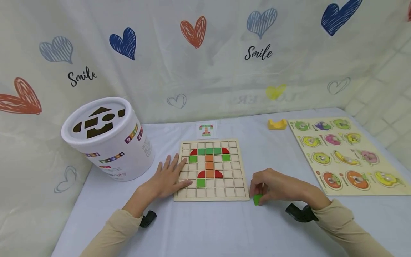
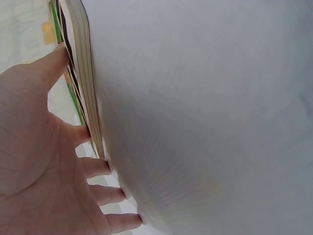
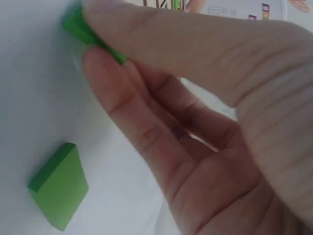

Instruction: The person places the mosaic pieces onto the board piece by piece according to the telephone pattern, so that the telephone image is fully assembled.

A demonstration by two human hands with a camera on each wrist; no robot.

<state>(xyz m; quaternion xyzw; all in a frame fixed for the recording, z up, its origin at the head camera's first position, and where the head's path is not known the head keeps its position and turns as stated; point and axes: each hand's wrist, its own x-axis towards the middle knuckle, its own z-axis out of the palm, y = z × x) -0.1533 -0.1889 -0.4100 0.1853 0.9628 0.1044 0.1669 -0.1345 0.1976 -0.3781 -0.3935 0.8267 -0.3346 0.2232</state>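
Observation:
My left hand (image 1: 165, 180) lies with spread, straight fingers along the left edge of a wooden grid board (image 1: 208, 196). Its thumb reaches over the board's lower left cells. On the board are green square tiles (image 1: 200, 182), orange square tiles (image 1: 209, 165) and red rounded pieces (image 1: 219, 174), in a T-like figure. Just right of the board, my right hand (image 1: 273, 185) pinches a green tile (image 3: 78, 24) between thumb and fingers, close to the table. Another green tile (image 3: 59, 188) lies flat on the cloth nearby in the right wrist view.
Behind the board lies a small pattern card (image 1: 206, 130). A white bucket (image 1: 141, 157) with a slotted lid stands at left. To the right are a fruit puzzle board (image 1: 316, 142) and a yellow block (image 1: 277, 124). A heart-printed curtain (image 1: 221, 71) hangs behind the table.

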